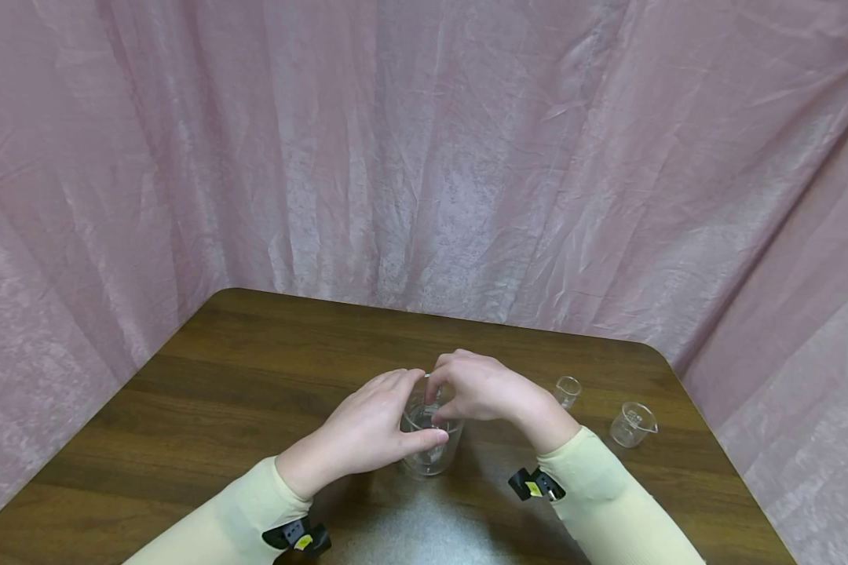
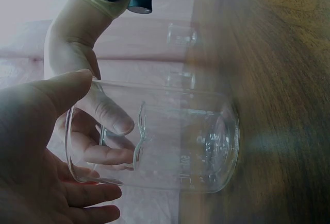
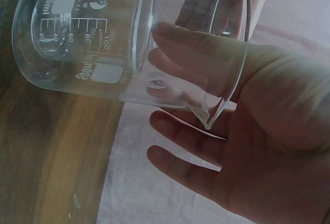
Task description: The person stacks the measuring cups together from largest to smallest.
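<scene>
A large clear glass beaker (image 1: 431, 464) stands upright on the table, below both hands. My left hand (image 1: 367, 424) holds it near the rim, thumb on the near side and fingers round the far side. Inside it sits a smaller beaker (image 3: 77, 33) marked 100ml, low in the large one. My right hand (image 1: 484, 388) reaches through the mouth of the large beaker with thumb and forefinger. In the right wrist view their tips are close to the small beaker's rim; whether they touch it I cannot tell. The other right fingers stay outside the glass.
To the right on the brown wooden table (image 1: 254, 353) stand two more small glass items, a narrow beaker (image 1: 568, 391) and a wider beaker with a spout (image 1: 633, 428). Pink curtains (image 1: 424, 157) hang behind the table's far edge and along its sides.
</scene>
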